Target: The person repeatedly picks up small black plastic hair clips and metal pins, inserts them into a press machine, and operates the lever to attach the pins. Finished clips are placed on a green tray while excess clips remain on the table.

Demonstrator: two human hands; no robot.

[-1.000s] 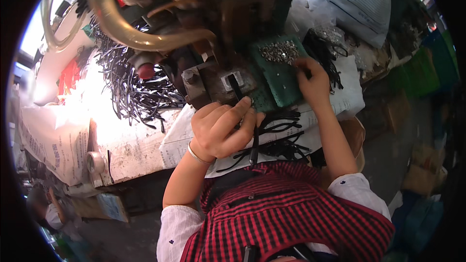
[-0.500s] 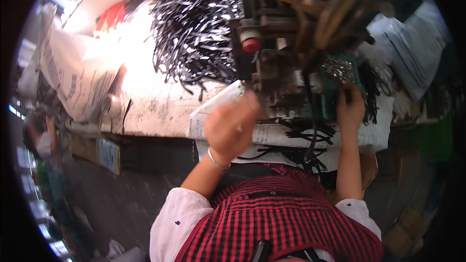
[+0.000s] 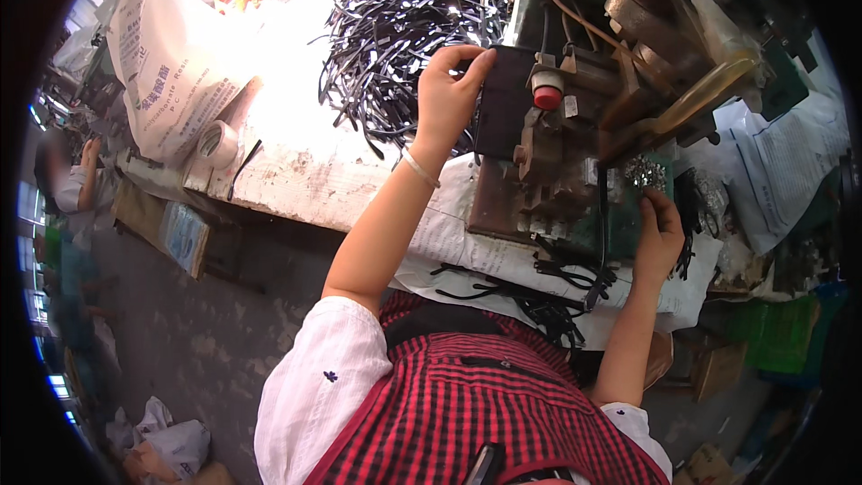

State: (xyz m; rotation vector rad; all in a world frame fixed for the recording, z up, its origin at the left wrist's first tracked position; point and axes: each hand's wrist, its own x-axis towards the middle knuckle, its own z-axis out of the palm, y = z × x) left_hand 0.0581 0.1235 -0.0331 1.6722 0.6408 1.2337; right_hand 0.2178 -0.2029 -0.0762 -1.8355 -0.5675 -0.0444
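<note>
While near strips (image 3: 549, 313) lie loose by the table (image 3: 301, 181) edge: can't tell which are finished.
Machine strip (image 3: 603, 224): 1 dark strip, runs from the machine (image 3: 588, 81) toward that edge; looks mid-work.
Right hand (image 3: 661, 238): forearm reaching up, fingers bent beside metal bits (image 3: 646, 171) in the green tray (image 3: 626, 232); can't tell if gripping any.
Left hand (image 3: 444, 94): arm stretched farther out, fingers curled, thumb tip by the dark panel (image 3: 505, 103) corner; grip unclear.
Strip pile (image 3: 395, 54): big heap beyond, likely most work left.

Strip pile (image 3: 409, 22) left of machine (image 3: 588, 81), tape roll (image 3: 217, 144) farther left; bag (image 3: 768, 175) far right
</note>
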